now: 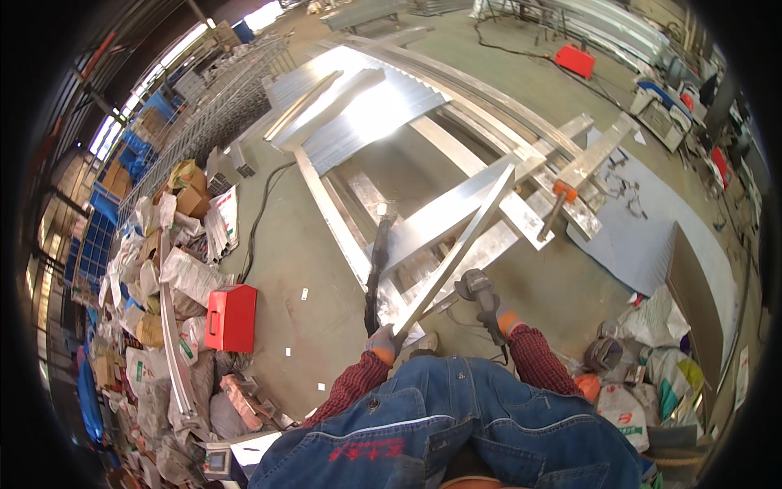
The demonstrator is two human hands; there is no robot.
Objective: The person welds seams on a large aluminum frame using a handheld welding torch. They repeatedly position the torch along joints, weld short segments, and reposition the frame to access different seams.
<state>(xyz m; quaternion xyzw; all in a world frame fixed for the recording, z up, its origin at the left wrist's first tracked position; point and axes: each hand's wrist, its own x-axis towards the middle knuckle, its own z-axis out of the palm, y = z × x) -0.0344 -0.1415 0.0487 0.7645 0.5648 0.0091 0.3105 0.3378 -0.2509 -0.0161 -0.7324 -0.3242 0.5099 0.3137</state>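
My left hand [383, 344], in a grey and orange glove, is closed around the near end of a long silvery metal bar [466, 238]. The bar slants away to the right, across the metal frame [338, 212]. In my right hand [498, 318], gloved alike, is a dark angle grinder [477, 287], its round head close to the bar's right side; whether they touch I cannot tell. Beside my left hand a thick black hose [377, 277] hangs over the frame. Farther right, an orange-headed hammer [564, 192] rests on the frame's crossing beams.
Shiny corrugated sheets [350, 106] cover the frame's far part. A red metal box [232, 318] stands on the left, by heaped sacks [191, 277]. A pale sheet [652, 228] lies at right, near more bags [656, 322]. Another red box [575, 61] sits far off.
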